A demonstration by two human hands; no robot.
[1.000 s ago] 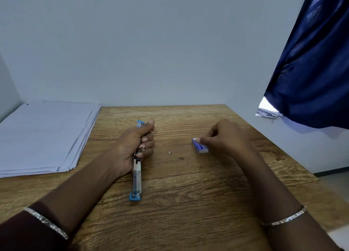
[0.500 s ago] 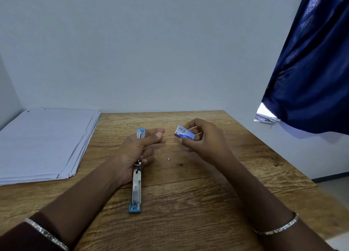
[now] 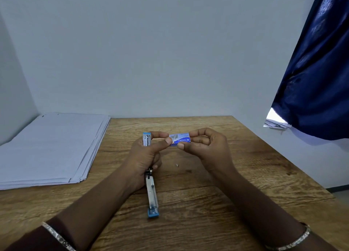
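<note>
A blue and silver stapler (image 3: pixel 152 192) lies swung fully open on the wooden table (image 3: pixel 236 184), one arm pointing toward me. My left hand (image 3: pixel 145 156) grips its middle, and the far arm sticks up past my fingers. Thumb and forefinger of that hand also pinch the left end of a small blue staple box (image 3: pixel 180 139). My right hand (image 3: pixel 205 147) pinches the box's right end, holding it level above the table between both hands.
A thick stack of white paper (image 3: pixel 49 148) lies at the table's left, against the wall. A tiny pale scrap (image 3: pixel 177 164) lies on the wood below the box. A dark blue curtain (image 3: pixel 317 71) hangs at the right, beyond the table's edge.
My right hand lifted the staple box off the table and brought it left. My left thumb and forefinger have now closed on its other end.
</note>
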